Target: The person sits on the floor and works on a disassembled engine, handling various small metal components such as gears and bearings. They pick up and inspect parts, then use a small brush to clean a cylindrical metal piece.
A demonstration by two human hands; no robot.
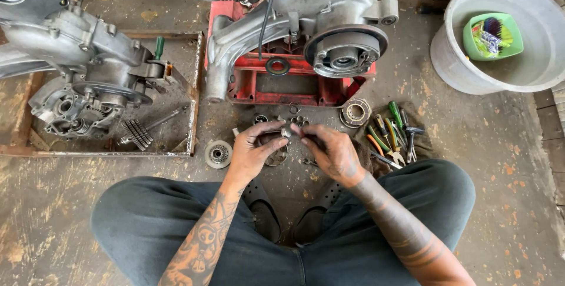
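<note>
While the engine point(306, 21) sits stripped on its red stand point(288, 86), I see both hands sharing one small metal part point(286, 132), probably a bearing: left hand point(254, 148) pinching it, right hand point(332, 152) closed on it. Loose parts point(294, 122) on the floor say plenty's left.

Soft, even daylight fills the scene with only faint shadows under the engine point(318, 21) and knees, no glare, sharp focus throughout, and slight wide-angle bending at the edges.
</note>
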